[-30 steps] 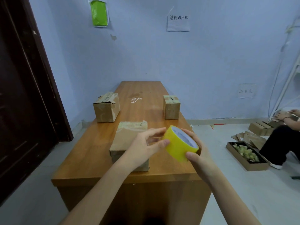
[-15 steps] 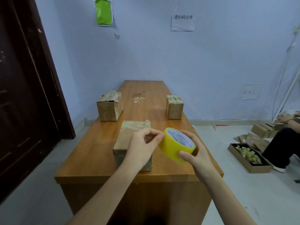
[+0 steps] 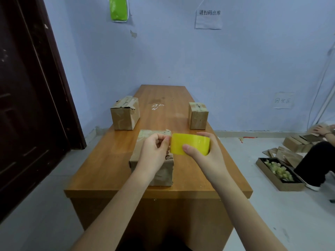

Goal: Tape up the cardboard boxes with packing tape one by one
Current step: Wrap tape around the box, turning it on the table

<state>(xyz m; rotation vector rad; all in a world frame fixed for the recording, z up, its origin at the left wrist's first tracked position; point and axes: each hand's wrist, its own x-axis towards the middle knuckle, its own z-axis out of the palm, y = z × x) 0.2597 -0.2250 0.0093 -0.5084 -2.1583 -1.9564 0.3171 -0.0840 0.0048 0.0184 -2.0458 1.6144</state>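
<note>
1. Head view, largest item first: the wooden table (image 3: 108, 171) runs away from the person toward 12 o'clock and carries three cardboard boxes.
2. The near box (image 3: 159, 175) lies just ahead of the person, partly hidden behind the left hand. Its top looks rumpled, and no fresh yellow strip shows on it. Judged: not yet taped.
3. The left far box (image 3: 125, 115) stands at 11 o'clock. Its top flaps show pale old tape and a dark gap, so it appears unsealed.
4. The right far box (image 3: 198, 116) stands at 1 o'clock, well apart from the other two. Pale tape crosses its top; whether it counts as finished cannot be told.
5. The yellow tape roll (image 3: 189, 146) is held in the air above the near end of the table, just right of the near box and not touching it.
6. The right hand (image 3: 204, 156) grips the roll, thumb across its front face and fingers curled round the far side.
7. The left hand (image 3: 154, 154) has its fingers curled at the roll's left edge, seemingly pinching at the tape end; whether a free end is actually caught is too small to tell.
8. Assessment: the work stands at the start. No tape has been drawn out, and on this evidence at least two boxes remain, probably all three.
</note>
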